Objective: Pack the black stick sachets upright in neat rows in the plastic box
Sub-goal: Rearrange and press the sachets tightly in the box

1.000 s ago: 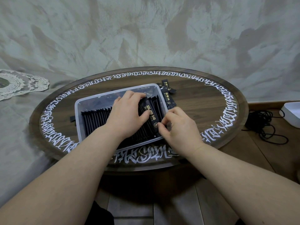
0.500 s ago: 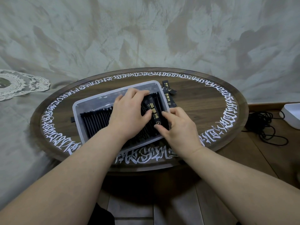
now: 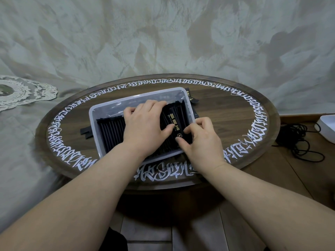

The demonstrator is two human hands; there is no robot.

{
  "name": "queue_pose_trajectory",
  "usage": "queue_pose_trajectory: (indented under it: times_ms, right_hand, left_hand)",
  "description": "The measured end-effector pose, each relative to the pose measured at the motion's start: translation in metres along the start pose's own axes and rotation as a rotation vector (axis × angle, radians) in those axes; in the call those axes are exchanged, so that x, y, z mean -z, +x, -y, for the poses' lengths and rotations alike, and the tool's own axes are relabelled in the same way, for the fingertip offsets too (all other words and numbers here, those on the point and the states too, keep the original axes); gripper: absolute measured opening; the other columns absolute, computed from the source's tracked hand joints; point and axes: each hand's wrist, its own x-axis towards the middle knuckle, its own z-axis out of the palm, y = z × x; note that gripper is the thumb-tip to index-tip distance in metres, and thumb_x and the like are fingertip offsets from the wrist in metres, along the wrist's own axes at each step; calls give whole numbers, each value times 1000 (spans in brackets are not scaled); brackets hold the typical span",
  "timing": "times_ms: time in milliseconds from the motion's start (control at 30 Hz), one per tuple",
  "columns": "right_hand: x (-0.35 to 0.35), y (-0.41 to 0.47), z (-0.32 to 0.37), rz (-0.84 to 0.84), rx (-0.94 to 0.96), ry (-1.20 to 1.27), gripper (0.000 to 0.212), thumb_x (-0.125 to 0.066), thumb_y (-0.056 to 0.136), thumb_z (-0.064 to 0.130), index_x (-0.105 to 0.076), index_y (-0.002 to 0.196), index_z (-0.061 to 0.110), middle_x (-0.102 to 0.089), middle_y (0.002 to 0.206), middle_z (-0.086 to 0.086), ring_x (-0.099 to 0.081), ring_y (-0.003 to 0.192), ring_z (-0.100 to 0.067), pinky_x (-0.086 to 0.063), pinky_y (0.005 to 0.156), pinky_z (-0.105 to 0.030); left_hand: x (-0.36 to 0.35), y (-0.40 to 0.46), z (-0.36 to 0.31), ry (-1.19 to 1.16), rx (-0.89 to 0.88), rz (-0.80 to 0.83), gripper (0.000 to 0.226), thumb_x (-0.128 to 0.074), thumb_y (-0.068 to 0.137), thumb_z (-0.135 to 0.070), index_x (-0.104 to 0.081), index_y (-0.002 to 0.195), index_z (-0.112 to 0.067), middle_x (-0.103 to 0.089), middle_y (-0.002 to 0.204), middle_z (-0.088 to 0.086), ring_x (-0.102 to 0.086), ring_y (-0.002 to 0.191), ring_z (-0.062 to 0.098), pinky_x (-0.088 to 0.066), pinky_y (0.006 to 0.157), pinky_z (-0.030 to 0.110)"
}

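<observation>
The right hand point(image 3: 201, 142) pinches the near end of a black stick sachet point(image 3: 175, 126) between thumb and curled forefinger; the sachet is a slim, matte-black foil strip with gold print, lying tilted at the right end of the row. The left hand point(image 3: 145, 127) lies palm-down across the row of sachets point(image 3: 112, 129), fingers bent over its far edge and thumb pressed to the printed sachet's left side. The row consists of thin black strips set on edge, side by side, filling the near part of the plastic box point(image 3: 94, 124). The box is rectangular, translucent and frosted, with rounded corners and a raised rim. It rests on an oval, dark wood-grain table point(image 3: 226, 113) bordered by white calligraphic lettering. Loose sachets point(image 3: 193, 101) lie just outside the box's far right corner, and further black strips point(image 3: 86, 132) lie against its left wall. A white lace doily point(image 3: 23, 91) lies at far left; a coiled black cable point(image 3: 297, 140) lies on the floor at right.
</observation>
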Motion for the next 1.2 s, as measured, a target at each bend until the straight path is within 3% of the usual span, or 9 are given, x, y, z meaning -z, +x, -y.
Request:
queue_pose_trajectory:
  times_ms: [200, 333, 500, 733, 967, 1200]
  right_hand:
    - [6, 0, 3, 45, -5, -21, 22, -63, 87, 34, -46, 79, 21, -38, 102, 9, -50, 72, -15, -37, 62, -26]
    - [6, 2, 3, 46, -14, -21, 23, -64, 87, 34, -47, 78, 21, -38, 102, 10, -50, 73, -14, -39, 61, -27]
    - [4, 1, 4, 22, 28, -35, 21, -62, 88, 35, -62, 83, 15, -41, 108, 4, -52, 81, -18, -46, 64, -31]
    - [3, 1, 4, 33, 43, -27, 16, -64, 87, 31, -68, 94, 17, -44, 113, -1, -52, 87, -21, -42, 64, -29]
    - [9, -1, 3, 44, 81, 55, 20, -61, 89, 21, -56, 107, 15, -45, 107, 4, -49, 79, -14, -35, 65, -26]
    - [15, -1, 4, 23, 114, 87, 16, -52, 91, 9, -51, 107, 12, -50, 100, 0, -51, 73, -22, -43, 64, -36]
  left_hand:
    - [-2, 1, 3, -29, 14, 44, 63, -64, 82, -47, -45, 137, -25, -53, 132, -7, -47, 124, 15, -21, 105, 40]
    - [-1, 2, 4, -59, 9, 38, 55, -66, 81, -43, -50, 130, -25, -55, 127, -8, -49, 121, 15, -22, 104, 38]
    - [0, 3, 6, -128, 32, 31, 53, -67, 81, -48, -51, 126, -24, -56, 121, -8, -51, 118, 13, -22, 106, 39]
    - [-2, 5, -4, -23, 104, 54, 65, -43, 86, -65, -42, 138, -26, -52, 130, -7, -46, 122, 17, -24, 97, 38]
    - [-5, 11, -5, 50, 154, 94, 47, -43, 94, -51, -47, 133, -27, -52, 132, -7, -42, 125, 19, -25, 97, 41]
    - [-3, 13, 3, 37, 56, 144, 48, -46, 96, -45, -40, 141, -30, -53, 137, -9, -43, 128, 17, -24, 97, 41]
